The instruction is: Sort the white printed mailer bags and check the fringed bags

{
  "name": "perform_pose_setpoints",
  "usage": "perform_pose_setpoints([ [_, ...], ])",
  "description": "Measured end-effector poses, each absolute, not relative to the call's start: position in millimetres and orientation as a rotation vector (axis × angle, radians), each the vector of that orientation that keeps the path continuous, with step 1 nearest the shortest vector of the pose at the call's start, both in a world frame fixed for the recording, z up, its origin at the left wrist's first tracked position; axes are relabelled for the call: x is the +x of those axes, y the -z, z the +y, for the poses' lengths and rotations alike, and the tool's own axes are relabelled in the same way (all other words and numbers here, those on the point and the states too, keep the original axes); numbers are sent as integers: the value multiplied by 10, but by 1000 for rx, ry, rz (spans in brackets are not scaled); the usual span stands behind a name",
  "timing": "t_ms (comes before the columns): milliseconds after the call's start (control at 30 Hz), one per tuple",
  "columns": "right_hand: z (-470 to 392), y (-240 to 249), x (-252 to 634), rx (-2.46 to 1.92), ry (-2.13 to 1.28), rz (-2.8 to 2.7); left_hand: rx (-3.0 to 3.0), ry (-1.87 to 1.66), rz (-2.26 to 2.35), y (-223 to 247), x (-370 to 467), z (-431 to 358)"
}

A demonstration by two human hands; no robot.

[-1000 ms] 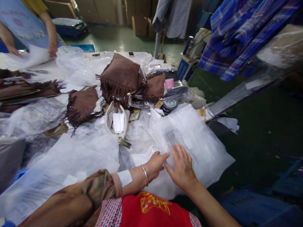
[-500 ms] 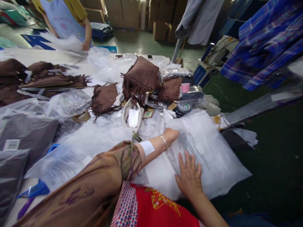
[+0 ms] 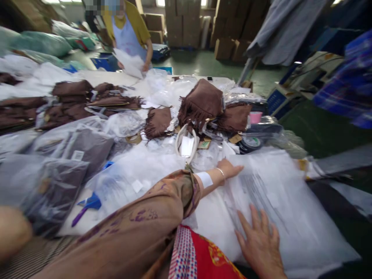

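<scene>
Foremost, printed bag: a frosted plastic bag [image 3: 308, 209] with blurred lettering lay flat at the near right corner of the bench [image 3: 99, 77].
Right hand [image 3: 260, 238]: rested open on the frosted plastic bag, its fingers spread over the part below the lettering.
Left hand [image 3: 229, 169]: reached across to the left border of the same bag, one finger stretched toward the right; one could not tell whether it pinched the plastic.
Second bag [image 3: 133, 170]: another frosted sheet lay left of the sleeved arm, toward the bench's near edge, with a blue-and-purple tool [image 3: 90, 202] just beside it.
Fringed bags: a large brown bag [image 3: 202, 102] stood mid-bench between two smaller ones.
Tape: a pink roll [image 3: 256, 117] and a black roll [image 3: 249, 143] sat toward the right edge.
Far edge: a co-worker [image 3: 129, 35] held a white sheet [image 3: 130, 64].
</scene>
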State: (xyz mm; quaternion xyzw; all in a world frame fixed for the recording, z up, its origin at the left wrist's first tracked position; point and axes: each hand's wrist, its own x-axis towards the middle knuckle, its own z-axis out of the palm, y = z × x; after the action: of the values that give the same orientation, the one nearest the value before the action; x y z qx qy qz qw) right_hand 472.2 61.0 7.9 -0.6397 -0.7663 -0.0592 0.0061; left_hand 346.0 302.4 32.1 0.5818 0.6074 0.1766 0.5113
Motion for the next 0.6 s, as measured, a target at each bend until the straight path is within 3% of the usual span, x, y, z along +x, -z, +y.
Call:
perform_pose_setpoints([
  [133, 765, 20, 4550, -1631, -162, -2223, 1861, -678, 1194, -604, 2779, 2362],
  [267, 996, 157, 4035, -1582, -1071, -1855, 1905, -712, 1083, -841, 1805, 1501],
  [400, 1259, 157, 3321, -1605, -1736, -1324, 1748, -819, 1462, -840, 1009, 967],
  [600, 1521, 91, 2482, -1518, -2000, -940, 1454, -1062, 2275, -437, 34, 490],
])
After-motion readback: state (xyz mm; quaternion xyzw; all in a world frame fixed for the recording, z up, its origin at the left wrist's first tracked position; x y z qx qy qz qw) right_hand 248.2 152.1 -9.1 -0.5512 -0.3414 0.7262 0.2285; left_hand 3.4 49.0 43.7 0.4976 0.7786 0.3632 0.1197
